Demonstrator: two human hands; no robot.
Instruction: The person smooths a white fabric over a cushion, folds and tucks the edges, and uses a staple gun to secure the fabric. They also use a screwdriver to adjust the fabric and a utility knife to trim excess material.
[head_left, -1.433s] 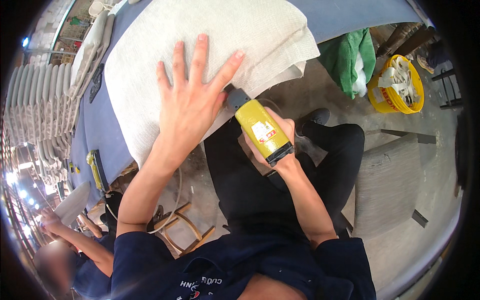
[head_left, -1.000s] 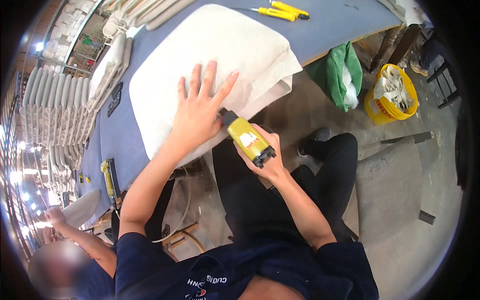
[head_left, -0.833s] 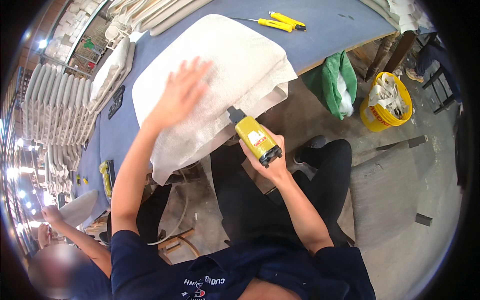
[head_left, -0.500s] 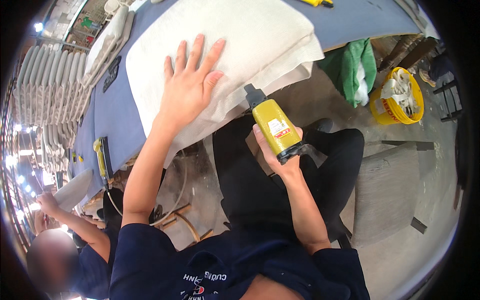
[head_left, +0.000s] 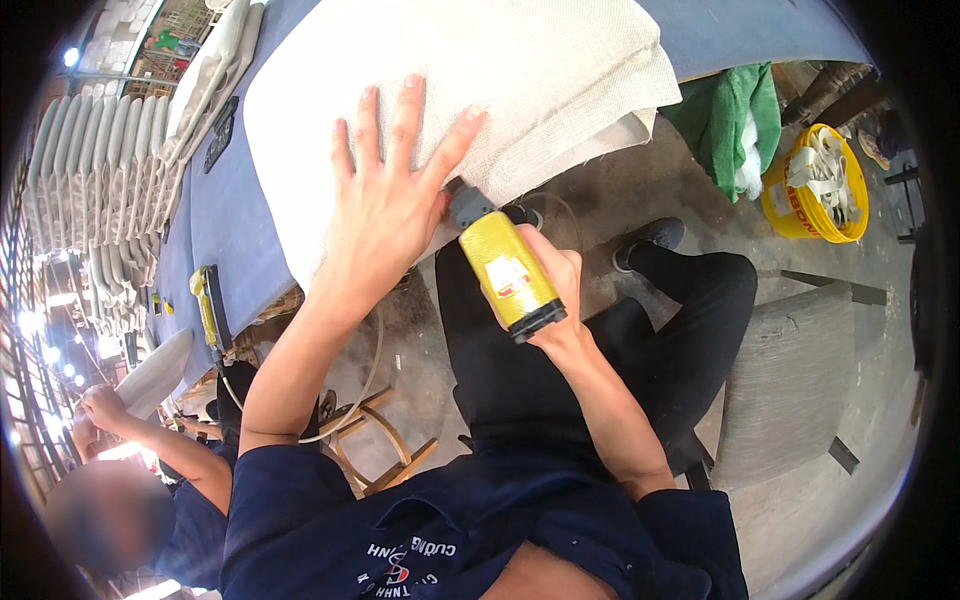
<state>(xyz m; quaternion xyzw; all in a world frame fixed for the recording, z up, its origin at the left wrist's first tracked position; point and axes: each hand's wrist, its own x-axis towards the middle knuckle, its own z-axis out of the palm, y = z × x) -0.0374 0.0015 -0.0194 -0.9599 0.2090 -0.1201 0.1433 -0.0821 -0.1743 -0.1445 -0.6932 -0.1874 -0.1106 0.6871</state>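
A cream fabric-covered panel [head_left: 540,85] lies on the blue-topped table, its loose cloth edge hanging toward me. Flat on the fabric, fingers spread, rests my left hand [head_left: 385,205]; its thumb is by the near edge. My right hand [head_left: 560,275] grips a yellow and black staple gun [head_left: 505,265], whose body hides most of the fingers. The gun's dark nose points at the panel's near edge, close beside my left thumb. Whether the nose touches the cloth I cannot tell.
Another yellow staple gun [head_left: 210,310] with a hose lies at the table's left edge. Padded seats [head_left: 100,160] are stacked at far left, near a co-worker's hand [head_left: 105,405]. To the right stand a yellow bucket [head_left: 775,205] of scraps, a green cloth [head_left: 725,130] and a grey upholstered seat [head_left: 790,380].
The staple gun in my right hand has moved left, up to my left thumb. My left hand has shifted slightly right and nearer, still flat on the fabric.
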